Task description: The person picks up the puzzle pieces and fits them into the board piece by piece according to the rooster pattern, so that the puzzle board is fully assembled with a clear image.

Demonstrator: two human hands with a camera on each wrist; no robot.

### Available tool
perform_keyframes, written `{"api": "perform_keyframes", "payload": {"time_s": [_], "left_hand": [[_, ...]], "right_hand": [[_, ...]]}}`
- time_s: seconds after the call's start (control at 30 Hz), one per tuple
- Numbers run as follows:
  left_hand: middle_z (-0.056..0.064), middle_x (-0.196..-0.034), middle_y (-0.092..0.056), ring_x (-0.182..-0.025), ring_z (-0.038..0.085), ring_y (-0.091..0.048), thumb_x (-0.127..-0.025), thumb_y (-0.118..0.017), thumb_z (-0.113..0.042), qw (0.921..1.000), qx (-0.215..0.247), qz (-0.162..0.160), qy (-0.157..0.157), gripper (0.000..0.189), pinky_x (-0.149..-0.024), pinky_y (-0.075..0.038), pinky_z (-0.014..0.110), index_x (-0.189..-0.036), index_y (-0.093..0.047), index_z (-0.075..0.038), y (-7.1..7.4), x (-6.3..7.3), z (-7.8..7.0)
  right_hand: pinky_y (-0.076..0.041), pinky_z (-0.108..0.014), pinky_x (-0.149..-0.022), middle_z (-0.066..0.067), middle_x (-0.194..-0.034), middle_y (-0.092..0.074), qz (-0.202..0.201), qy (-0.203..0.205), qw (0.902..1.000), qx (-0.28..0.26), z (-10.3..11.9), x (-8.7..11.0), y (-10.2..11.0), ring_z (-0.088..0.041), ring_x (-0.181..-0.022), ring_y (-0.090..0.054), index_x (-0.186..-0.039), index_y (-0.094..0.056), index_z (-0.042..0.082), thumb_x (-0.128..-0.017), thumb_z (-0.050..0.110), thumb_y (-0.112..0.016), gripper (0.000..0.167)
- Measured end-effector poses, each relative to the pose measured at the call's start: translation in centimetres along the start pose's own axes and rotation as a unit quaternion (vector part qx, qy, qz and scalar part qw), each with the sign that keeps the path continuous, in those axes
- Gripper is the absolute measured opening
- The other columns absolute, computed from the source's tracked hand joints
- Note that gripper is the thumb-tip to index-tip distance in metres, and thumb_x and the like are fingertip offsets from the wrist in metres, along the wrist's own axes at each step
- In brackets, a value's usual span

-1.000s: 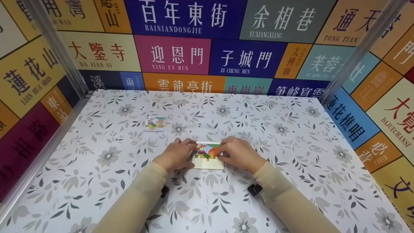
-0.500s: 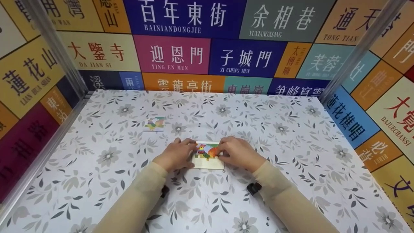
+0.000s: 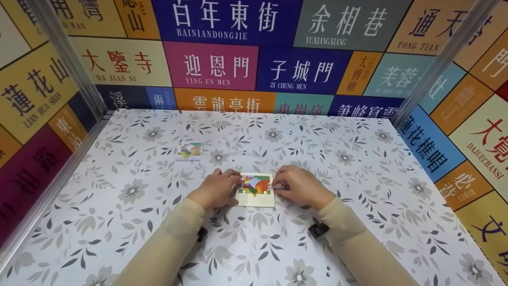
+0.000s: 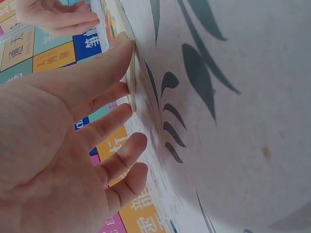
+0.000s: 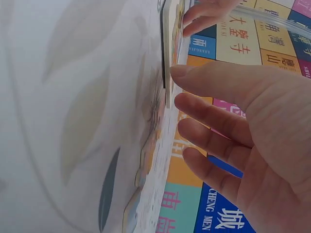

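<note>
A shallow puzzle board (image 3: pixel 256 201) lies mid-table in the head view, with a bird picture puzzle (image 3: pixel 256 185) in its upper part and a plain cream strip below. My left hand (image 3: pixel 216 190) holds the board's left side, thumb near the lower corner and fingers near the upper one. In the left wrist view its thumb (image 4: pixel 127 46) overlaps the board's edge, the other fingers slightly bent. My right hand (image 3: pixel 299 186) is at the board's right edge. From the right wrist, its thumb tip (image 5: pixel 180 74) is right at that edge and the bent fingers (image 5: pixel 194 104) show no piece between them.
A small picture card (image 3: pixel 189 151) with similar artwork lies further back, to the left of the board. White floral cloth (image 3: pixel 278 246) covers the table. Panels printed with Chinese characters (image 3: pixel 214 65) rise behind and at both sides, with clear posts (image 3: pixel 81 59) at the corners.
My right hand has shifted a little to the right, off the picture, so the puzzle's right edge now shows. My left hand and the board have stayed in place.
</note>
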State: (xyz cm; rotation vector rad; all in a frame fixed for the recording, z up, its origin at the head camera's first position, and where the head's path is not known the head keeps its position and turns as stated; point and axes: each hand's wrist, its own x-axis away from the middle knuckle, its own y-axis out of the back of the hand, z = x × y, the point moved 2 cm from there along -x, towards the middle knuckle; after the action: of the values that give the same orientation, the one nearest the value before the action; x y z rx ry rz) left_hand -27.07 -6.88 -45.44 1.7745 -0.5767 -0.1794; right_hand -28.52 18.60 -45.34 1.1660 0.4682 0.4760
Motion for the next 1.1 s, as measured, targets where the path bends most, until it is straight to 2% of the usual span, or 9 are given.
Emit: {"api": "perform_keyframes", "payload": {"time_s": [0.47, 0.7, 1.1], "left_hand": [[0.003, -0.159, -0.046, -0.136, 0.038, -0.046, -0.085, -0.084, -0.032, 0.9999, 0.013, 0.002, 0.006, 0.06, -0.111, -0.042, 0.052, -0.14, -0.064, -0.018, -0.1, -0.1, 0.0], [0.007, -0.156, -0.05, -0.127, 0.041, -0.051, -0.085, -0.085, -0.031, 0.9996, 0.001, -0.015, -0.023, 0.057, -0.105, -0.046, 0.052, -0.136, -0.066, -0.014, -0.2, 0.0, 0.1], [0.005, -0.156, -0.05, -0.129, 0.039, -0.049, -0.085, -0.084, -0.033, 0.9998, -0.01, -0.005, -0.016, 0.057, -0.104, -0.046, 0.052, -0.137, -0.066, -0.017, 0.1, 0.0, 0.0]], "right_hand": [[-0.056, -0.044, -0.093, 0.002, -0.108, -0.072, -0.012, -0.048, 0.9984, 0.026, -1.3, 0.7, 0.3, -0.022, -0.104, -0.067, -0.103, -0.081, 0.02, -0.09, 0.031, -0.082, 0.018], [-0.056, -0.042, -0.086, 0.002, -0.1, -0.071, -0.02, -0.043, 0.9983, 0.033, -1.6, 0.7, 0.1, -0.019, -0.095, -0.064, -0.099, -0.081, 0.018, -0.087, 0.03, -0.084, 0.018], [-0.054, -0.041, -0.084, 0.004, -0.096, -0.072, -0.014, -0.061, 0.9978, 0.022, -1.9, 0.7, 0.2, -0.016, -0.09, -0.063, -0.097, -0.081, 0.021, -0.087, 0.029, -0.083, 0.013]]}}
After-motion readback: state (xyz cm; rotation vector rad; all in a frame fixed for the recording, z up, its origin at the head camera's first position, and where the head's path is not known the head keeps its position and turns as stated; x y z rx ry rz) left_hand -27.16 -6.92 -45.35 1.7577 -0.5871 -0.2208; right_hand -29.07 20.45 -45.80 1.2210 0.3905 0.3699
